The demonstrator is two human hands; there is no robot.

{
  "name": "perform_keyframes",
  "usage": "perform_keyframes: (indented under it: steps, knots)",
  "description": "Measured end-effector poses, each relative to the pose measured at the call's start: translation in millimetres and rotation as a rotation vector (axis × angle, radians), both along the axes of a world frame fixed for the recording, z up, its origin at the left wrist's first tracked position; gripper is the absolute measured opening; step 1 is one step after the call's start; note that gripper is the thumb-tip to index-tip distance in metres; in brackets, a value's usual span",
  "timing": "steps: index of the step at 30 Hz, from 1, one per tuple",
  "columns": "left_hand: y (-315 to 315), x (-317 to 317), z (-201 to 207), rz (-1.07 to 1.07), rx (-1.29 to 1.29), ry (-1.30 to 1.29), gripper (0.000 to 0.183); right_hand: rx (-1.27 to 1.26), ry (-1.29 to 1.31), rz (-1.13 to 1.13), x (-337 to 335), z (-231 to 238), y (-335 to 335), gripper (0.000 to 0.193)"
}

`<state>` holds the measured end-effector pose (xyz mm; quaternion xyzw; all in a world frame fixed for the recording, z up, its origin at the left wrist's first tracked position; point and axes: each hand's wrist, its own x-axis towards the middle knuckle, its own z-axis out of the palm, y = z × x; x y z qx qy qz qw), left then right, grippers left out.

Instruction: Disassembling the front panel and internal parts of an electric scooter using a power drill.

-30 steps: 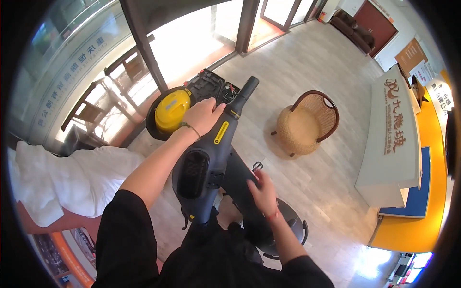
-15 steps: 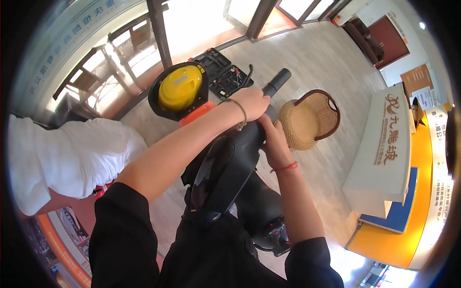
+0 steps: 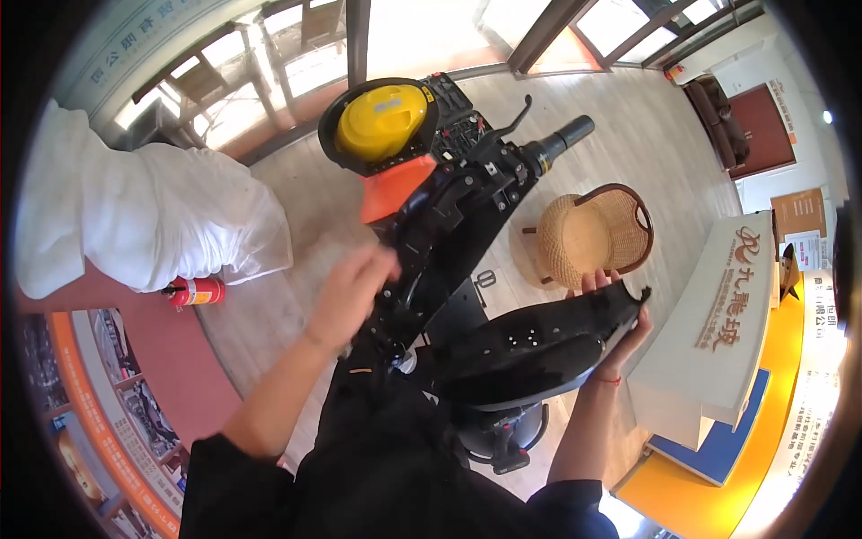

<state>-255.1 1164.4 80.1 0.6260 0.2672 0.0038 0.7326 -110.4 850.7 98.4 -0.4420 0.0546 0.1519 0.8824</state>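
Note:
In the middle stands the scooter's handlebar (image 3: pixel 489 184), its dark metal frame and fittings exposed, with a rubber grip (image 3: pixel 573 132) at the far right end. My right hand (image 3: pixel 624 340) holds a long black plastic cover (image 3: pixel 525 346) by its right end, fingers along its edge. The cover lies tilted to the right of the handlebar, its underside dotted with small holes. My left hand (image 3: pixel 352 292) is beside the left part of the handlebar, its fingers blurred. Beyond it are an orange panel (image 3: pixel 395 190) and a yellow hard hat (image 3: pixel 384 121) with a wide black rim.
A black tool case (image 3: pixel 460 121) lies on the floor at the back. To the right are a wicker chair (image 3: pixel 575 238) and a white counter (image 3: pixel 696 332). A red fire extinguisher (image 3: pixel 195 291) and a white-draped object (image 3: pixel 162 211) are at left. A power drill (image 3: pixel 510 452) is low at centre.
Both hands were together at the handlebar's cover. The black cover has come off and swung right in my right hand, exposing the frame. My left hand has drawn back toward the lower left.

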Motion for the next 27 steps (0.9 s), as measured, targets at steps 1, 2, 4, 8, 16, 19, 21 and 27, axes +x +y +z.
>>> perform_keyframes:
  steps: [1, 2, 4, 8, 16, 19, 21, 27]
  knots:
    - [-17, -32, -33, -0.005, 0.066, -0.065, 0.025, 0.053, 0.018, -0.014, -3, -8, -12, 0.07]
    - [-38, -62, -58, -0.016, 0.129, -0.13, 0.024, 0.05, 0.017, -0.013, -8, -17, -22, 0.07]
    - [-69, -107, -53, -0.136, 0.054, 0.121, 0.019, 0.145, -0.014, -0.028, -15, -31, -35, 0.069]
    - [-111, -132, -51, -0.142, 0.258, 0.09, 0.04, 0.242, -0.055, -0.017, -23, -42, -37, 0.069]
    - [-123, -117, -62, -0.466, 1.049, -0.113, 0.019, 0.283, -0.075, 0.098, -20, -49, -28, 0.075]
    - [-128, -114, -65, -0.605, 1.198, -0.37, 0.006, 0.217, -0.043, 0.11, -14, -46, -11, 0.074]
    - [-129, -113, -64, -0.614, 1.132, -0.459, 0.005, 0.105, 0.019, 0.116, -9, -39, -5, 0.068]
    - [-127, -114, -69, -0.764, 0.836, -0.682, 0.003, -0.385, 0.284, 0.218, -20, -41, -9, 0.047]
